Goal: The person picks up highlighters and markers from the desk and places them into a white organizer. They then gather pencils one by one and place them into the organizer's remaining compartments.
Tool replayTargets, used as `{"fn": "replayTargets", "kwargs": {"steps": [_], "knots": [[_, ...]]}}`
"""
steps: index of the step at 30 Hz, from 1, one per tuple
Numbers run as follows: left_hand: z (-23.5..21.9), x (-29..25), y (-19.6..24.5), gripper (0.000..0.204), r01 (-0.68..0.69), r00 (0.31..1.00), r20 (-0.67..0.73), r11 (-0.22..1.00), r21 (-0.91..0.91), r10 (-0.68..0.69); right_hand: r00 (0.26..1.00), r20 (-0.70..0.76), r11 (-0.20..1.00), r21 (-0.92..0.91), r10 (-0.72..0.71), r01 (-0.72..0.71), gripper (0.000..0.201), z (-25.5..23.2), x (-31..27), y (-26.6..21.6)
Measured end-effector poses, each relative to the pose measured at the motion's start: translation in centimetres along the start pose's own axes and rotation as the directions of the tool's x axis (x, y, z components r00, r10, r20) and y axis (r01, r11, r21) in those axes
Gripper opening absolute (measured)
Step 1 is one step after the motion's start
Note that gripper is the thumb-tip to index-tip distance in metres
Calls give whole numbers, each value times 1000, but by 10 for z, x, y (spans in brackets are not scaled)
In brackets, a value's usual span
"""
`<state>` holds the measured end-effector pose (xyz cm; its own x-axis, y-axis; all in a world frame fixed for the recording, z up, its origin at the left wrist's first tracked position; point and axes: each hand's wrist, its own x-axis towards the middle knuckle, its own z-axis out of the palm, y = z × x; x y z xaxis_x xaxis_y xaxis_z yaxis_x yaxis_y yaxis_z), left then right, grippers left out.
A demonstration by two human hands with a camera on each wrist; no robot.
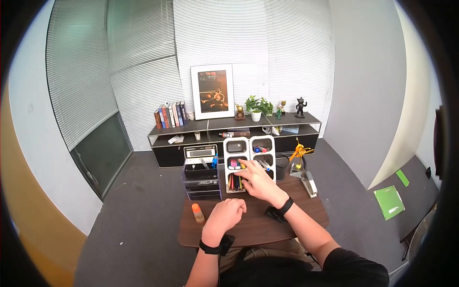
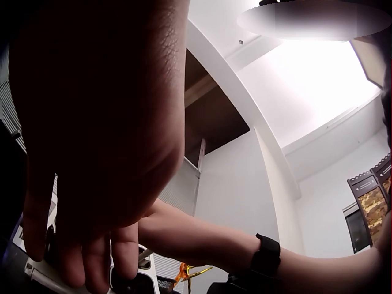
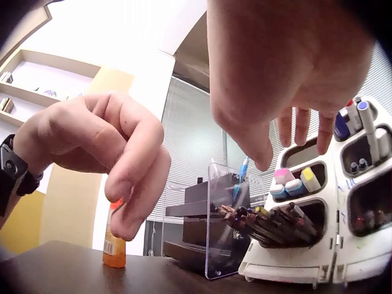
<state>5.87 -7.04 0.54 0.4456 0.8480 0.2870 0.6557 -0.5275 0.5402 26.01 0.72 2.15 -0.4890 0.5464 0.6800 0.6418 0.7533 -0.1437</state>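
My right hand (image 1: 259,183) reaches over the white desk organizer (image 3: 335,245), fingers spread and holding nothing. Its fingertips overlap the compartment with chunky pink, blue and yellow highlighters (image 3: 294,182). Below that compartment, colored pencils (image 3: 275,225) fill another one. Blue- and red-capped markers (image 3: 365,125) stand in the organizer's other column. Lower and to the left, my left hand (image 1: 224,216) hovers close over the table with loosely bent fingers and nothing in them. An orange-capped glue bottle (image 1: 198,213) stands to its left.
A dark drawer unit (image 1: 202,184) with pens stands left of the organizer. On the right of the brown table (image 1: 306,215) are a stapler (image 1: 309,184) and a yellow figurine (image 1: 300,153). Behind, a low shelf (image 1: 215,125) bears books, a framed poster and a plant.
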Motion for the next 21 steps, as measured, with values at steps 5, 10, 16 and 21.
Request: {"fn": "replayTargets", "kwargs": {"steps": [5, 10, 16, 21], "knots": [[1, 0, 0, 23, -14, 1000, 5, 1000, 0, 14, 996, 84, 993, -115, -17, 27, 43, 13, 12, 9], [-6, 0, 0, 23, -13, 1000, -21, 1000, -7, 13, 997, 44, 989, -134, -57, 62, 36, 11, 8, 9], [5, -1, -12, 22, 27, 999, -24, 999, 28, -27, 986, 40, 982, -101, 164, -159, 22, -10, -28, -4], [17, -3, -15, 26, 121, 988, 79, 987, 105, -129, 977, 100, 982, -49, 188, -184, 28, -6, -56, -7]]}}
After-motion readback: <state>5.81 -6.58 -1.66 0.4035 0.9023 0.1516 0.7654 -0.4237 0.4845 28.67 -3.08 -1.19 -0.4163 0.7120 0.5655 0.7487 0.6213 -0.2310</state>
